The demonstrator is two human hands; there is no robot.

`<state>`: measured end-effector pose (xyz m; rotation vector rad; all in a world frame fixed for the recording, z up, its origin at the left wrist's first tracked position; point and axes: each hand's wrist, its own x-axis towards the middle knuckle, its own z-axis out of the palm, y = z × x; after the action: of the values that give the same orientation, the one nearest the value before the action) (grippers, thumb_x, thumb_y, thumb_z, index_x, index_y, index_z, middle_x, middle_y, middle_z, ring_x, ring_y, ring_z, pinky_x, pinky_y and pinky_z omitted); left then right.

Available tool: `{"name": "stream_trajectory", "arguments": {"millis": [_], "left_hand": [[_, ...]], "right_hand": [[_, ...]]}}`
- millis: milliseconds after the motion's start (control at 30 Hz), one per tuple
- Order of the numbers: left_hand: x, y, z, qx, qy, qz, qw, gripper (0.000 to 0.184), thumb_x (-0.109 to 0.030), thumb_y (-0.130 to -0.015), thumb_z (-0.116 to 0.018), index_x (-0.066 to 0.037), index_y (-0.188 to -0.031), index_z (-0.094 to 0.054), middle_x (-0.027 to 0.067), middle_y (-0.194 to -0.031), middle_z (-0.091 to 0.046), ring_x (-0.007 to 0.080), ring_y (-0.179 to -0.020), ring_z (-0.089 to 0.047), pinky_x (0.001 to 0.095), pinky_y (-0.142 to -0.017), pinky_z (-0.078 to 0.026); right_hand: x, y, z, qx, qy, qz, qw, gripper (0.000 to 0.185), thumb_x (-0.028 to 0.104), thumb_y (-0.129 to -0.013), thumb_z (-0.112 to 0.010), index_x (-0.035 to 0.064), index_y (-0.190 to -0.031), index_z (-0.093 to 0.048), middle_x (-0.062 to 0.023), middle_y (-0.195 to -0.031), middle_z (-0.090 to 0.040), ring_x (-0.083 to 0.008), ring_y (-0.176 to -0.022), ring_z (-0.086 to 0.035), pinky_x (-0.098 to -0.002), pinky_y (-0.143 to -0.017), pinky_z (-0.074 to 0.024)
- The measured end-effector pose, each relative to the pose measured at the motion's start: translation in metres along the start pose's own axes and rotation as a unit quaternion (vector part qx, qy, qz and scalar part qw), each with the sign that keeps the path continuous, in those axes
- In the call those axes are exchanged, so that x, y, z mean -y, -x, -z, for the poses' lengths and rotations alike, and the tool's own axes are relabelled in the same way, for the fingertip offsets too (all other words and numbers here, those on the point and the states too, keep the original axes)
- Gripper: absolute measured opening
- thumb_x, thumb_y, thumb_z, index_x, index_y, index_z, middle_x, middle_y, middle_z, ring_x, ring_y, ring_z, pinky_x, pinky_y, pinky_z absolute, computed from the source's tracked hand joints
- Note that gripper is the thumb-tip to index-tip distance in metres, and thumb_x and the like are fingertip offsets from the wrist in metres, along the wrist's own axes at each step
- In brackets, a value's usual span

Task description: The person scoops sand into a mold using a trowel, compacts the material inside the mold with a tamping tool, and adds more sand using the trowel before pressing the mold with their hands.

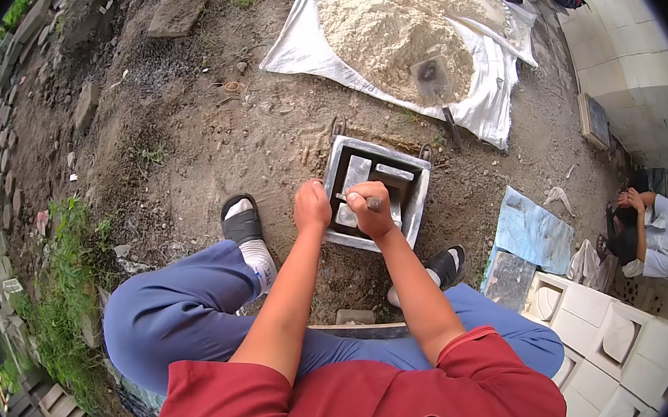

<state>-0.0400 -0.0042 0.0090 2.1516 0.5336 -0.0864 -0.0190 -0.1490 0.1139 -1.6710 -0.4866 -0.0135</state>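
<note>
A square metal mould box stands on the dirt between my feet, with several flat metal blocks inside it. My right hand is over the box, fingers wrapped round a hand tool whose rounded, worn handle end shows. A short piece of thin metal sticks out on the left of that fist; the rest of the tool is hidden. At the box's left wall, my left hand is closed, its thumb side up. What its fingers grip, if anything, is hidden.
Pale sandy powder is heaped on a white sheet ahead, with a flat shovel on it. White cast blocks stand at lower right, near a blue sheet. Two people sit on the right side. Weeds grow at left.
</note>
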Motion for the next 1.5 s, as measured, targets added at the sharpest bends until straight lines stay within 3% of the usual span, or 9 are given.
{"name": "stream_trajectory", "arguments": {"millis": [367, 700, 767, 833, 967, 1167, 1233, 1367, 1500], "left_hand": [[0.011, 0.001, -0.002, 0.001, 0.031, -0.014, 0.999, 0.046, -0.034, -0.105, -0.034, -0.006, -0.114, -0.069, 0.0209, -0.120, -0.067, 0.0435, -0.114, -0.060, 0.0526, -0.102, -0.045], [0.018, -0.004, -0.005, 0.019, 0.033, 0.012, 0.999, 0.051, -0.036, -0.107, -0.029, -0.005, -0.116, -0.068, 0.0212, -0.122, -0.067, 0.0420, -0.118, -0.058, 0.0507, -0.105, -0.044], [0.015, -0.005, -0.005, 0.013, 0.059, 0.050, 0.997, 0.054, -0.038, -0.109, -0.027, -0.004, -0.116, -0.068, 0.0221, -0.120, -0.068, 0.0421, -0.118, -0.058, 0.0509, -0.105, -0.043], [0.011, -0.003, -0.003, 0.013, 0.041, 0.044, 0.998, 0.055, -0.039, -0.109, -0.027, -0.004, -0.116, -0.068, 0.0221, -0.120, -0.068, 0.0422, -0.118, -0.058, 0.0510, -0.105, -0.043], [0.002, -0.001, 0.002, 0.025, -0.015, 0.040, 0.999, 0.058, -0.042, -0.110, -0.026, -0.002, -0.120, -0.067, 0.0249, -0.125, -0.066, 0.0446, -0.119, -0.058, 0.0511, -0.105, -0.042], [0.005, -0.001, 0.002, 0.010, 0.016, 0.041, 0.999, 0.059, -0.042, -0.110, -0.026, -0.001, -0.118, -0.066, 0.0259, -0.124, -0.066, 0.0452, -0.119, -0.058, 0.0519, -0.105, -0.042], [0.012, -0.002, -0.001, 0.008, 0.021, 0.036, 0.999, 0.059, -0.043, -0.110, -0.026, -0.001, -0.117, -0.067, 0.0258, -0.124, -0.066, 0.0453, -0.119, -0.058, 0.0521, -0.105, -0.042], [0.008, -0.001, -0.002, -0.003, 0.002, 0.030, 1.000, 0.058, -0.043, -0.110, -0.027, -0.002, -0.115, -0.069, 0.0252, -0.123, -0.067, 0.0454, -0.118, -0.058, 0.0522, -0.104, -0.043], [0.006, -0.003, -0.003, -0.002, 0.009, 0.047, 0.999, 0.058, -0.043, -0.109, -0.028, -0.003, -0.113, -0.069, 0.0247, -0.121, -0.068, 0.0453, -0.118, -0.059, 0.0519, -0.103, -0.044]], "right_hand": [[0.001, -0.003, -0.022, -0.044, -0.014, 0.057, 0.997, 0.026, 0.009, -0.089, -0.064, 0.0001, -0.066, -0.056, -0.0124, -0.058, -0.051, -0.0277, -0.048, -0.051, -0.0372, -0.050, -0.0391], [0.057, -0.023, -0.012, 0.036, -0.031, -0.003, 0.999, 0.029, 0.009, -0.087, -0.062, -0.0008, -0.063, -0.050, -0.0134, -0.056, -0.042, -0.0285, -0.047, -0.044, -0.0391, -0.049, -0.0347], [0.033, -0.009, -0.008, 0.057, -0.033, -0.016, 0.998, 0.030, 0.010, -0.088, -0.062, -0.0017, -0.063, -0.050, -0.0124, -0.055, -0.046, -0.0247, -0.047, -0.047, -0.0387, -0.049, -0.0352], [0.007, 0.005, -0.010, -0.048, -0.072, -0.030, 0.996, 0.031, 0.011, -0.089, -0.061, -0.0023, -0.064, -0.050, -0.0090, -0.054, -0.047, -0.0188, -0.047, -0.047, -0.0377, -0.049, -0.0346], [0.000, -0.005, 0.001, -0.006, -0.107, -0.127, 0.986, 0.032, 0.012, -0.092, -0.059, -0.0018, -0.064, -0.049, -0.0055, -0.055, -0.045, -0.0142, -0.049, -0.042, -0.0365, -0.049, -0.0339], [0.043, -0.008, -0.012, 0.016, -0.022, -0.038, 0.999, 0.031, 0.010, -0.091, -0.059, -0.0013, -0.064, -0.048, -0.0082, -0.055, -0.043, -0.0181, -0.048, -0.040, -0.0359, -0.050, -0.0344], [0.016, 0.006, -0.022, -0.066, -0.023, 0.013, 0.997, 0.031, 0.009, -0.091, -0.059, -0.0012, -0.064, -0.046, -0.0087, -0.056, -0.040, -0.0184, -0.048, -0.039, -0.0365, -0.049, -0.0334], [0.006, 0.002, -0.014, -0.011, -0.050, -0.092, 0.994, 0.031, 0.009, -0.092, -0.059, -0.0012, -0.065, -0.048, -0.0078, -0.057, -0.038, -0.0168, -0.051, -0.036, -0.0354, -0.050, -0.0319], [0.035, -0.010, -0.011, -0.031, -0.016, -0.052, 0.998, 0.031, 0.008, -0.091, -0.060, -0.0010, -0.064, -0.046, -0.0098, -0.056, -0.037, -0.0189, -0.048, -0.036, -0.0371, -0.049, -0.0316]]}}
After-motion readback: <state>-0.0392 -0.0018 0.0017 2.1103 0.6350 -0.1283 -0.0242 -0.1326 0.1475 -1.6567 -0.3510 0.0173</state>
